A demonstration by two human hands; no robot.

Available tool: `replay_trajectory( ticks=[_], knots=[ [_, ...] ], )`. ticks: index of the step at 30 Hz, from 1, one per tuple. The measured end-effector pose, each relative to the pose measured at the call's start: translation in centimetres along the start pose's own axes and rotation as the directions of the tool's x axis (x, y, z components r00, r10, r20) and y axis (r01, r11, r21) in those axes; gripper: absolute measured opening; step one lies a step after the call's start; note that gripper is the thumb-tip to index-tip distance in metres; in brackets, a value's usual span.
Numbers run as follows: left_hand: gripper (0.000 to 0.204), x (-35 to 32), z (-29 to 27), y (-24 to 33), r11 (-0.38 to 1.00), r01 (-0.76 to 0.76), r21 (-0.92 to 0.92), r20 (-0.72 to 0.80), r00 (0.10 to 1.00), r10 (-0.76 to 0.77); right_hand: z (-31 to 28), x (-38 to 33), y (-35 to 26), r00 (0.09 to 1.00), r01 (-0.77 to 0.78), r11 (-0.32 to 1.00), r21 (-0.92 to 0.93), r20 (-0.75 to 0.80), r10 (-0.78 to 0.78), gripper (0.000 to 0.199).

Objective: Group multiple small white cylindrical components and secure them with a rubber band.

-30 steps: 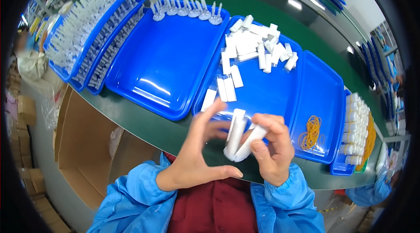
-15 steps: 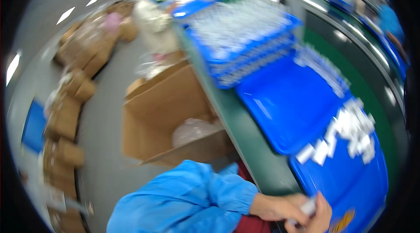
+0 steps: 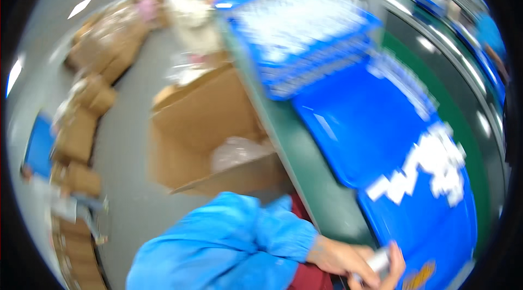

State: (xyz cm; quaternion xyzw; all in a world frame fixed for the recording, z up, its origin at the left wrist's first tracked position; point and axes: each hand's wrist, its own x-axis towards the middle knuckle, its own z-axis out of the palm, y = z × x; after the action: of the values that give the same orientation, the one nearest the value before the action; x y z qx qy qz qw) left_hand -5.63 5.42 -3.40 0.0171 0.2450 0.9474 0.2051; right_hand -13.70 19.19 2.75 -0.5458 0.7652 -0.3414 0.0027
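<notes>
Here, at the bench's (image 3: 333, 208) edge, left hand (image 3: 340, 257) and right hand (image 3: 397, 268) close on a white piece (image 3: 380, 260), apparently steadying it from both sides, beside a blue tray (image 3: 400, 230) corralling loose white pieces (image 3: 436, 153), seemingly for easy reach.

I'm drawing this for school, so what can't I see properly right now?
All in the head view:
White piece: partly covered by the left grip and right grip.
Right forearm: beyond the lower edge.
Clear parts: too blurred to count.
Cardboard box bottom: partly under a clear bag.
</notes>
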Motion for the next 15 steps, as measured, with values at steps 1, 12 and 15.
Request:
replay_trajectory(
  ticks=[1,12,15],
  knots=[
    [0.021,-1.1,1.5,2.1,0.997,0.062,0.036,-0.102,0.993,-0.058,-0.6,0.4,0.0,0.997,-0.008,1.000,0.008,0.073,0.008,0.077],
    [0.036,-2.5,2.3,4.7,0.356,0.111,0.928,-0.299,0.793,0.531,-10.0,-7.1,10.2,0.737,-0.648,0.713,-0.266,-0.454,0.501,0.019],
    [0.039,-2.0,2.1,4.2,0.368,0.081,0.926,-0.305,0.735,0.605,-9.8,-7.7,11.2,0.802,-0.597,0.688,-0.413,-0.324,0.501,0.017]
  ],
)
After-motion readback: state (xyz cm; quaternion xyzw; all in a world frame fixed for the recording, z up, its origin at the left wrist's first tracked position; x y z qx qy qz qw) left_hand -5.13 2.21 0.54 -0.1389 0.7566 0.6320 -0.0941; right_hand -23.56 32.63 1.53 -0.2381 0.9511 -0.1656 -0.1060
